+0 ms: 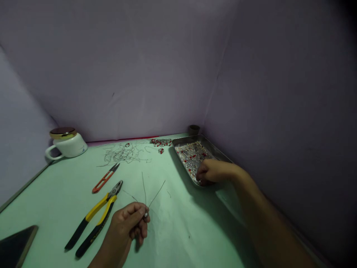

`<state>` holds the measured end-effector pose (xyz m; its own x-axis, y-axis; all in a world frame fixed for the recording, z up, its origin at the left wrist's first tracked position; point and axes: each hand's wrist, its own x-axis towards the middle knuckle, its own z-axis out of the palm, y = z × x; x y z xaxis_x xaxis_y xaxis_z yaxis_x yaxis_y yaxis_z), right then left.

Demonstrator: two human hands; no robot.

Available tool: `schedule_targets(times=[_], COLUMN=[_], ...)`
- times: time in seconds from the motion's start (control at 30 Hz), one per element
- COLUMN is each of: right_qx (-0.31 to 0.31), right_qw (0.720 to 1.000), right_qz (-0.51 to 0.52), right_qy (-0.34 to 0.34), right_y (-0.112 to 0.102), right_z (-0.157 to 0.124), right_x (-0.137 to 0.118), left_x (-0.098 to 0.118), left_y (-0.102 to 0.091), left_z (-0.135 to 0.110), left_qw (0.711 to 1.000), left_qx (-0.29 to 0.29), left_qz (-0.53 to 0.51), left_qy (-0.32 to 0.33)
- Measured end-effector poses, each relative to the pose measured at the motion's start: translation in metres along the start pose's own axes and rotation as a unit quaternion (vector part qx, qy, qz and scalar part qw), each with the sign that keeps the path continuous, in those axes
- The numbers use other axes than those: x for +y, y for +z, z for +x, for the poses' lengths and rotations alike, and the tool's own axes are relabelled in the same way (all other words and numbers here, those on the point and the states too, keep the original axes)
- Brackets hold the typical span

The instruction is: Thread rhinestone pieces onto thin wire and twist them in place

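My left hand (pixel 128 223) pinches a thin wire (pixel 157 193) between thumb and fingers. A small pale bead (pixel 145 214) shows at its fingertips, and the wire's ends fan out above them. My right hand (pixel 213 172) reaches into the near end of a metal tray (pixel 220 152). Its fingers are curled down among loose beads (pixel 192 152), mostly silvery with some red and yellowish ones. Whatever is between those fingertips is hidden.
Pliers (pixel 97 217) with yellow-and-black handles and orange thread snips (pixel 106 178) lie left. Behind them are tangled wires (pixel 122 153) and red beaded pieces (pixel 161 143). A white lidded mug (pixel 71 146), a dark cup (pixel 193 129) and a dark flat device (pixel 16 247) sit near the edges.
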<state>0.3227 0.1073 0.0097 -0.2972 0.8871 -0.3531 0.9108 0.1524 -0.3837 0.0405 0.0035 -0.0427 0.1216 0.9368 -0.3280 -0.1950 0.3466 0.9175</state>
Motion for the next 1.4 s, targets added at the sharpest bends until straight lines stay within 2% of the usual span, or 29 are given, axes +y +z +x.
schedule_targets(times=[0.2,0.37,0.43,0.5,0.57,0.63,0.7,0.83,0.9,1.0,1.17,1.4], right_qx=[-0.155,-0.190,-0.154,-0.049,0.062,0.114,0.112,0.070,0.056,0.063,0.141,0.168], right_qw=[0.977,0.969,0.978,0.995,0.998,0.992,0.991,0.989,0.991,0.995,0.989,0.985], right_qz=[0.141,0.153,0.141,0.087,0.026,-0.001,-0.007,-0.018,-0.017,-0.014,-0.018,-0.037], right_qy=[-0.030,-0.030,-0.006,-0.002,-0.019,-0.046,-0.075,-0.129,-0.118,-0.080,-0.040,-0.003], right_y=[0.007,0.010,0.007,0.004,0.003,0.005,0.013,0.028,0.028,0.015,-0.009,-0.012], right_z=[-0.015,-0.024,-0.021,-0.014,-0.005,0.005,0.012,0.019,0.019,0.013,0.000,-0.003], right_x=[-0.027,-0.033,-0.025,-0.014,-0.004,0.000,-0.003,-0.013,-0.013,-0.002,0.013,0.020], left_x=[0.001,-0.001,-0.003,-0.005,-0.006,-0.006,-0.004,0.000,0.000,-0.003,-0.006,-0.004], left_y=[0.002,0.000,-0.002,-0.002,-0.002,-0.001,0.002,0.006,0.005,0.002,-0.001,0.003], left_z=[-0.001,0.000,0.001,0.003,0.004,0.003,0.002,0.000,0.001,0.003,0.005,0.000], left_qw=[1.000,1.000,1.000,1.000,1.000,1.000,0.999,0.999,0.999,0.999,0.999,0.999], left_qx=[0.016,0.012,0.008,0.011,0.016,0.022,0.033,0.047,0.048,0.048,0.035,0.039], left_qz=[0.001,0.007,0.006,0.005,0.002,-0.003,-0.009,-0.011,-0.008,-0.003,0.003,0.007], left_qy=[-0.009,-0.010,-0.005,-0.006,-0.012,-0.016,-0.013,-0.010,-0.013,-0.018,-0.018,-0.025])
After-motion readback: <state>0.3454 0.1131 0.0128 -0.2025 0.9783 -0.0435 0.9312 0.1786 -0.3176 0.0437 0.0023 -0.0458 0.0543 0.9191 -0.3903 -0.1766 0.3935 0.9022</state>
